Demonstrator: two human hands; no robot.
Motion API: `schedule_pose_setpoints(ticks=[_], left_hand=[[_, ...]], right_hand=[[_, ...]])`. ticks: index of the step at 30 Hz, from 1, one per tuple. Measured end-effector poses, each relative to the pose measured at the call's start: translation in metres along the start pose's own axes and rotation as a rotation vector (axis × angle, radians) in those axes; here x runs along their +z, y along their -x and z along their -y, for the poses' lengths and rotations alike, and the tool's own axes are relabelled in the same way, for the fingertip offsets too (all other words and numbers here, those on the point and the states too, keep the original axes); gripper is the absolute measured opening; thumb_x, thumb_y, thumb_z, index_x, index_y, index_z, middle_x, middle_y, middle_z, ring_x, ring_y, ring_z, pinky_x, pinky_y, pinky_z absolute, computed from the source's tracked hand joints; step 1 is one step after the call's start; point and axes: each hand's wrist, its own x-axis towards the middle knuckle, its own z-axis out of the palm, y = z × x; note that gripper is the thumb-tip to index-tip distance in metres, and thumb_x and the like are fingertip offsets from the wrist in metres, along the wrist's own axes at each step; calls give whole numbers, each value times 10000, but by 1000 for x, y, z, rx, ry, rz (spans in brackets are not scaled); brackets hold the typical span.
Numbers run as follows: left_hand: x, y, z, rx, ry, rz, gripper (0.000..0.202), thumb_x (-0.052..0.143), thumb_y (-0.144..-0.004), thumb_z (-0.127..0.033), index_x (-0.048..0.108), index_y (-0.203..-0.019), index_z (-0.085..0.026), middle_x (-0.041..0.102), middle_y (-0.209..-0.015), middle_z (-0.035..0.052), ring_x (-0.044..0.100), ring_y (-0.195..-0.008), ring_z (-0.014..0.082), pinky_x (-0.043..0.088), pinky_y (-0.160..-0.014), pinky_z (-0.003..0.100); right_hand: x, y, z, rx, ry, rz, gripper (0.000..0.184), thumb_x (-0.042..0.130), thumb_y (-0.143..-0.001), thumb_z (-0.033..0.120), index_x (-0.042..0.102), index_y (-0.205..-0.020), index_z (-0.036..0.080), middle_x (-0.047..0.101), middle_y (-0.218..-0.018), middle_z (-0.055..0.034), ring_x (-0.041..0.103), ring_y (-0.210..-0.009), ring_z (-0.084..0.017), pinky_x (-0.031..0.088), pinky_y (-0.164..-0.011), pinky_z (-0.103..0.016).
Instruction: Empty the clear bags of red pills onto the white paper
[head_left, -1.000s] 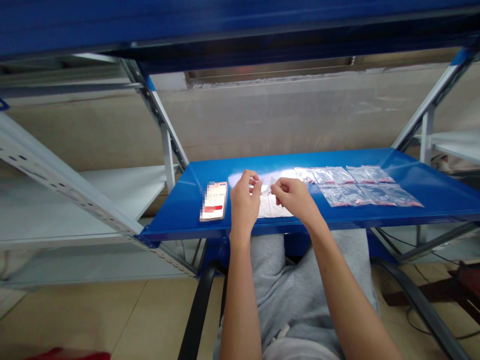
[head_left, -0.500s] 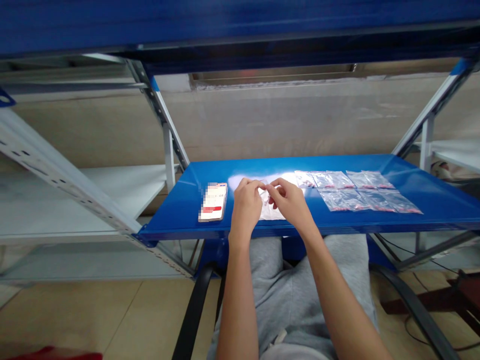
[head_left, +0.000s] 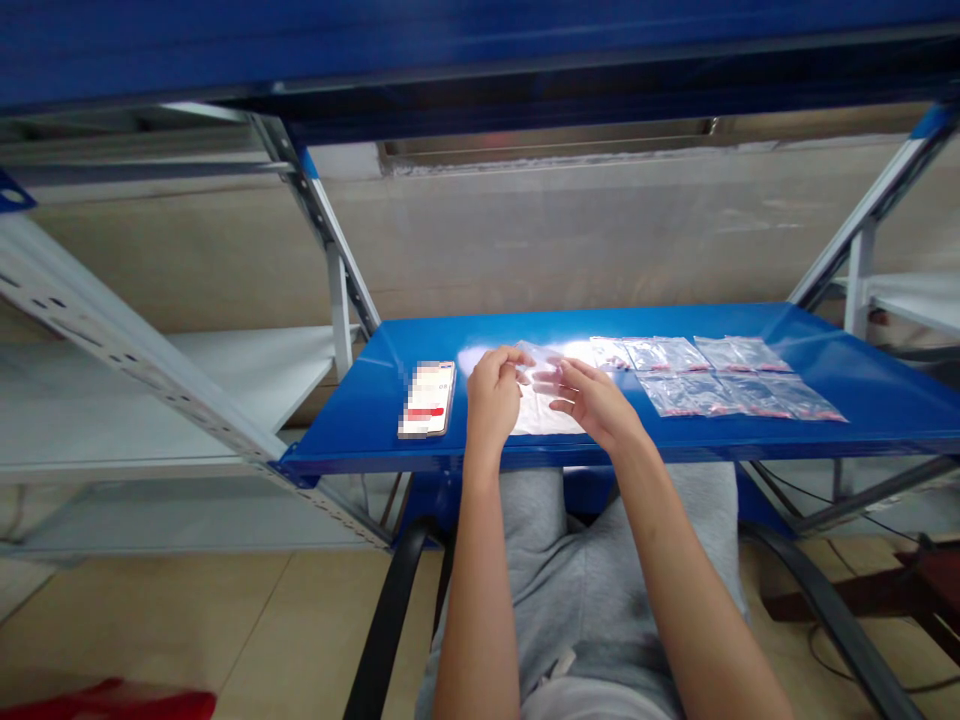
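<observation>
Over the blue shelf [head_left: 862, 385] both my hands hold one small clear plastic bag [head_left: 541, 362]. My left hand [head_left: 493, 394] pinches the bag's left edge between thumb and fingers. My right hand [head_left: 592, 398] grips the bag from the right, fingers partly stretched beneath it. Under the hands lies a pile of clear bags [head_left: 541, 415] on the shelf. To the right, several small clear bags with red contents [head_left: 712, 378] lie flat in two rows.
A phone [head_left: 427, 399] lies face up on the shelf left of my hands. White shelf posts [head_left: 337, 290] stand at both sides, with a white shelf [head_left: 247, 370] to the left. My grey-clad legs and black chair arms are below.
The hands have drawn slightly apart and the clear bag is lifted a little higher between them. My right hand's fingers have spread beneath the bag.
</observation>
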Motion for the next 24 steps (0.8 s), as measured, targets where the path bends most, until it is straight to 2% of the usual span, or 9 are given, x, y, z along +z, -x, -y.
schedule_pose_setpoints(ticks=[2, 7, 11, 16, 24], left_hand=[[1, -1, 4, -47, 47, 27, 251, 457, -904, -173, 688, -811, -203, 739, -961, 42, 624, -710, 138, 458, -595, 235], [0, -2, 8, -169, 100, 59, 280, 481, -933, -316, 724, -854, -201, 762, -982, 60, 693, -738, 170, 432, -541, 238], [-5, 3, 7, -144, -49, 73, 303, 603, -919, -455, 736, -839, -196, 770, -886, 69, 726, -777, 208, 447, -589, 254], [-11, 5, 9, -131, -88, 85, 261, 624, -917, -405, 727, -796, -198, 779, -872, 56, 743, -786, 206, 489, -664, 266], [-10, 1, 12, -79, -158, -30, 292, 667, -898, -427, 804, -804, -187, 741, -896, 68, 675, -847, 200, 492, -694, 268]], right_hand=[[2, 1, 0, 21, -70, 32, 419, 776, -807, 500, 650, -1093, 220, 770, -1116, -123, 759, -1001, -244, 608, -752, -318], [0, -3, -6, -5, -151, -30, 385, 873, -741, 431, 669, -985, 214, 775, -1010, -79, 762, -924, -216, 643, -875, -369], [-3, -5, -9, -22, -139, -39, 398, 899, -716, 442, 680, -958, 214, 766, -904, -54, 753, -843, -195, 653, -875, -382], [-3, -4, -11, -43, -95, -29, 424, 904, -694, 486, 685, -930, 210, 773, -944, -79, 751, -858, -200, 648, -888, -387], [-7, -2, -12, -47, -166, -27, 418, 921, -702, 500, 691, -893, 208, 757, -877, -47, 751, -900, -207, 637, -954, -407]])
